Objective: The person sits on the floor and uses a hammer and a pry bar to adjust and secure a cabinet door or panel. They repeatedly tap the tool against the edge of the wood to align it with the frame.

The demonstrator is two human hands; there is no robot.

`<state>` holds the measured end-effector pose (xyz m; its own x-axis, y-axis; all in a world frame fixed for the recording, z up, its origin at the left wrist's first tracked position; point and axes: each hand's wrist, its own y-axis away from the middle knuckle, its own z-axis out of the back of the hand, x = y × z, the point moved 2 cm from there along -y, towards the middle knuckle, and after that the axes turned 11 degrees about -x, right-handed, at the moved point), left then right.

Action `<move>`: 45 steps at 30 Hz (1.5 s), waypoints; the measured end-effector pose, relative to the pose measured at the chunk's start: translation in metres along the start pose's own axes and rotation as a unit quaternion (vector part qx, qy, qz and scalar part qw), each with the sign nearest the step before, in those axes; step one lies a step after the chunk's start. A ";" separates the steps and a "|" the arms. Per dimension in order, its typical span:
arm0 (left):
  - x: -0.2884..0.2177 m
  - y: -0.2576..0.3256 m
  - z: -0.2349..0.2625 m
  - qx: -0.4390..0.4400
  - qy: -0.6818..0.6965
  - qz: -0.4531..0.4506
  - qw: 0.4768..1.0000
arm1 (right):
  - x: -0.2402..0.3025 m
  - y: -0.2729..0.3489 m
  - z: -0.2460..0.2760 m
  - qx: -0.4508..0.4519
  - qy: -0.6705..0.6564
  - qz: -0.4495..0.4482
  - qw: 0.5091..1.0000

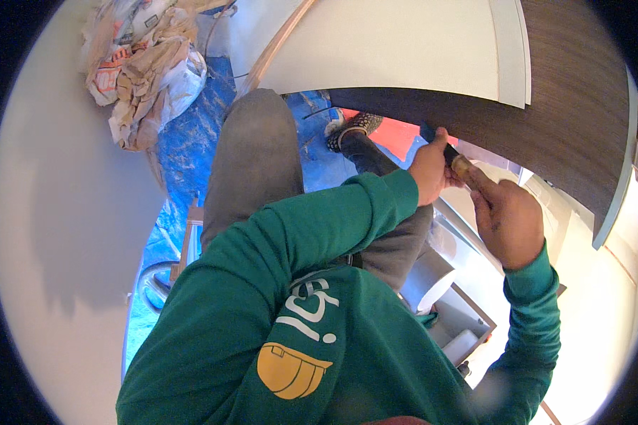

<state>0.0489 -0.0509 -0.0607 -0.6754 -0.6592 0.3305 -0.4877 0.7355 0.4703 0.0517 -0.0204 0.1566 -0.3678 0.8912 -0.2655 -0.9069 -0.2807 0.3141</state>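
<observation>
In front of me on the right, both hands are on a slim hand tool [461,166] with a tan, wood-like handle and a dark front part; its exact kind does not show. My right hand [510,221] is closed round the handle, with one finger stretched along it. At the dark front part, my left hand [431,170] is closed with the thumb up against it. The tool's tip reaches the lower edge of a dark brown wood-grain panel [567,99]. Whether the tip touches that edge, I cannot tell.
White panels [397,42] lie against the brown one. Blue sheeting [198,113] covers the floor, with crumpled paper and bags [149,85] at the far left. A patterned shoe [354,129] shows below the panel. A box [468,312] with a white roll [427,282] stands below my right arm.
</observation>
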 end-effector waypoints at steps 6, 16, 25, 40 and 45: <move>0.029 0.037 0.007 -0.028 -0.111 0.009 0.993 | -0.018 0.042 0.009 0.053 -0.065 -0.042 0.996; 0.080 0.043 0.064 -0.105 -0.607 -0.244 0.749 | -0.025 0.190 -0.156 0.078 -0.613 -0.321 0.718; 0.035 0.060 0.052 -0.131 -0.731 -0.315 0.591 | 0.022 0.218 -0.251 -0.089 -0.858 -0.369 0.347; 0.023 0.032 -0.003 -0.143 -0.655 -0.492 0.556 | 0.007 0.235 -0.291 -0.093 -0.932 -0.303 0.175; 0.020 0.032 -0.012 -0.149 -0.658 -0.528 0.516 | 0.005 0.238 -0.297 -0.091 -0.939 -0.289 0.161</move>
<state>0.0259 -0.0426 -0.0292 -0.0073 0.1541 -0.9880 -0.9938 -0.1105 -0.0099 -0.2271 -0.1885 -0.0408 0.3440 -0.7262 0.5952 -0.7317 0.1900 0.6546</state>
